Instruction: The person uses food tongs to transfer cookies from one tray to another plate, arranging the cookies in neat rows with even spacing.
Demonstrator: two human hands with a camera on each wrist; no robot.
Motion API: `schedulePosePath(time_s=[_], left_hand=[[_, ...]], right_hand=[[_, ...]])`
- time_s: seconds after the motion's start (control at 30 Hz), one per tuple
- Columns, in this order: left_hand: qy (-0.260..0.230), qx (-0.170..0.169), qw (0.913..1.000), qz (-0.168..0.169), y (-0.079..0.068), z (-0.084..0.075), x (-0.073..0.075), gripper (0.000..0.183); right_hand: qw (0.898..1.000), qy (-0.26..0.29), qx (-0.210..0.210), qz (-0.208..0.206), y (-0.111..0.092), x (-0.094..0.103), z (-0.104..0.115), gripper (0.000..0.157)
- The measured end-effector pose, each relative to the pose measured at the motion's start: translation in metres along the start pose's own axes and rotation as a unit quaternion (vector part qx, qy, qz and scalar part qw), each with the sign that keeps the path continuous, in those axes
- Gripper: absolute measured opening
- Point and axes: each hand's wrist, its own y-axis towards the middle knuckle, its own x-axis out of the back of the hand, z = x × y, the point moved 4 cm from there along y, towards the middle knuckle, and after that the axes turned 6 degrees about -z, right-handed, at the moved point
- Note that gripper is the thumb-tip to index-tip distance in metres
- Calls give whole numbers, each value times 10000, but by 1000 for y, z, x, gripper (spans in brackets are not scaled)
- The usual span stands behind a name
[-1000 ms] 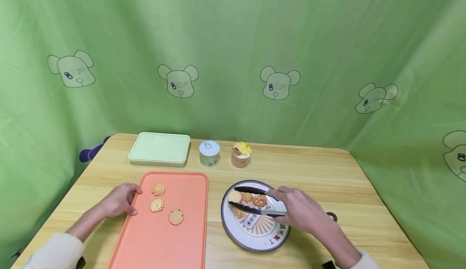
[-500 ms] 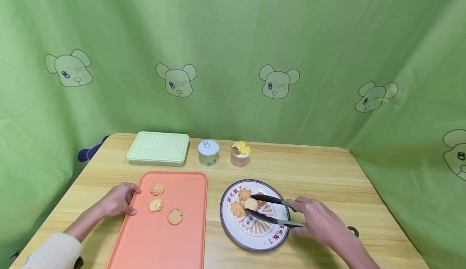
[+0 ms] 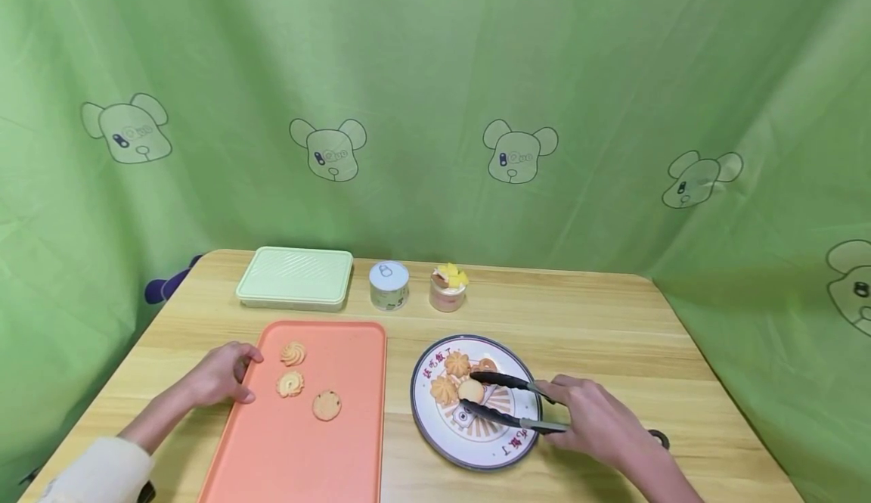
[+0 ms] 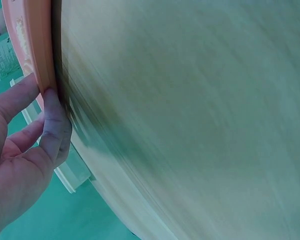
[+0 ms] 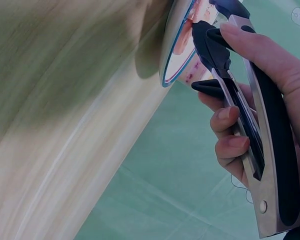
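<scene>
My left hand (image 3: pixel 221 374) pinches the left rim of a coral-pink tray (image 3: pixel 306 457), thumb and fingers on either side of the edge in the left wrist view. On the tray lie a swirled cookie (image 3: pixel 292 353), a ring-shaped cookie (image 3: pixel 290 384) and a round speckled cookie (image 3: pixel 327 405). My right hand (image 3: pixel 599 420) grips black-tipped metal tongs (image 3: pixel 540 426), whose two arms are spread over the patterned plate (image 3: pixel 435 442). Between their tips sits a plain round cookie (image 3: pixel 471 391). Beside it are two star-shaped cookies (image 3: pixel 444 391), and a pretzel cookie (image 3: pixel 487 365) lies partly behind the upper tong arm.
Along the back of the wooden table (image 3: pixel 578 299) stand a pale green lidded box (image 3: pixel 296 274), a pull-tab can (image 3: pixel 389 287) and a dessert cup (image 3: pixel 447 291) with yellow topping. A green curtain (image 3: pixel 422 72) hangs behind and around the table.
My right hand has drawn back to the right with the tongs. The plain round cookie moved from the plate's left side toward its middle, and the tong tips spread slightly. My left hand stays put.
</scene>
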Motion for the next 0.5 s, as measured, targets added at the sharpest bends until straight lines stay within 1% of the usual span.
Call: schedulePosePath(time_s=[0.1,0.13,0.17,0.3,0.5], left_hand=[[41,90,10000,-10,0,-1,-1,55],[21,214,9998,-9,-1,-2,0,55],[36,250,9997,-17,-1,-3,-1,56],[88,274,9996,-22,-2,-6,-1,55],[117,279,9995,-21,-2,-7,-1,55]], right_hand=[[10000,61,-42,2,0,-1,-1,74],[10000,75,-48,-1,0,0,-2,74],[9999,96,-51,-17,1,0,-2,75],[9999,135,-28,-40,2,3,-2,76],[9994,55,257,-206,13,8,9,76]])
